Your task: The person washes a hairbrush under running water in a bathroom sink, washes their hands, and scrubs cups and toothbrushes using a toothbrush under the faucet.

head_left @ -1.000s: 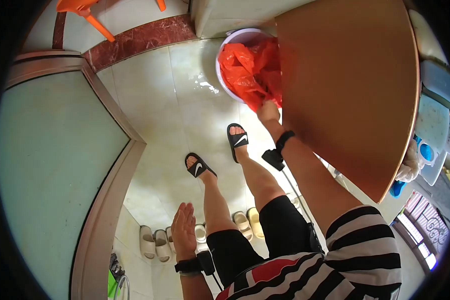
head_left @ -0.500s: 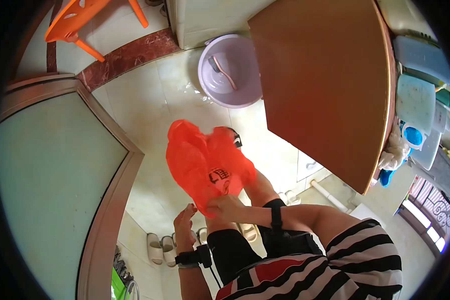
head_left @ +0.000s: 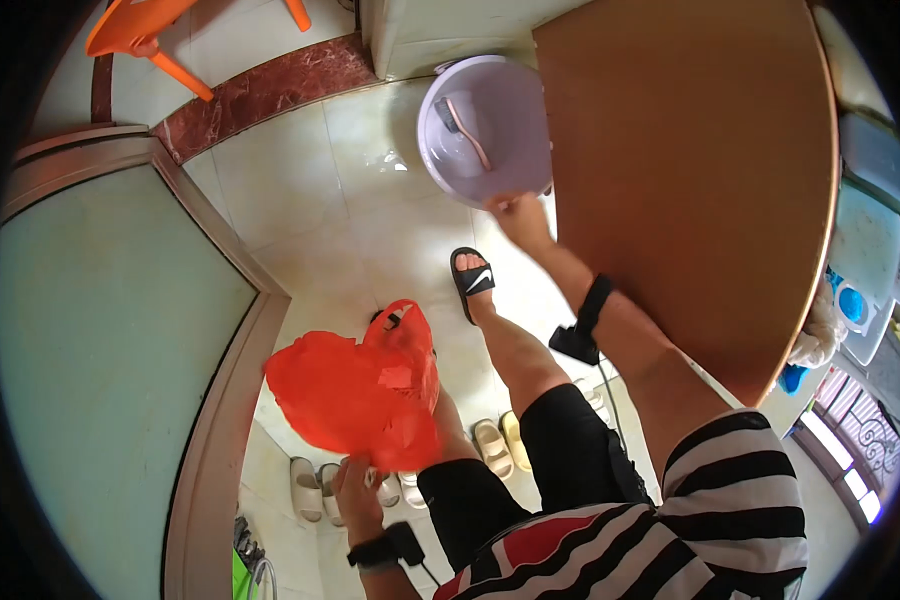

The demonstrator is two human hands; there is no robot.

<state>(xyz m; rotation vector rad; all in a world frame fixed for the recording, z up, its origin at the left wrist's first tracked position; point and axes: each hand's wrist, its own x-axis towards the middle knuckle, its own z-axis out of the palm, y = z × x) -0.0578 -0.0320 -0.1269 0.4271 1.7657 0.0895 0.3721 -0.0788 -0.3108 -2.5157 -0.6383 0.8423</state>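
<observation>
A red plastic bag (head_left: pixel 355 395) hangs open and puffed out at the lower left. Its edge is pinched in the fingers of my left hand (head_left: pixel 358 490). My right hand (head_left: pixel 522 218) is stretched forward, over the near rim of a lilac basin (head_left: pixel 518 100). Its fingers look curled together and slightly blurred; whether anything is in them, or whether they touch the rim, I cannot make out. Inside the basin lies a brush (head_left: pixel 467 135) with a pink handle and grey bristles.
A large brown board (head_left: pixel 690 180) stands right of the basin. To the left is a framed glass door (head_left: pixel 120 370). Several slippers (head_left: pixel 492 448) line the floor by my legs. An orange chair (head_left: pixel 135 35) is beyond the red threshold (head_left: pixel 270 95). Plastic containers (head_left: pixel 865 230) sit far right.
My right hand has let go of the red bag and moved forward and right to the basin. The bag, in my left hand, has shifted down and left.
</observation>
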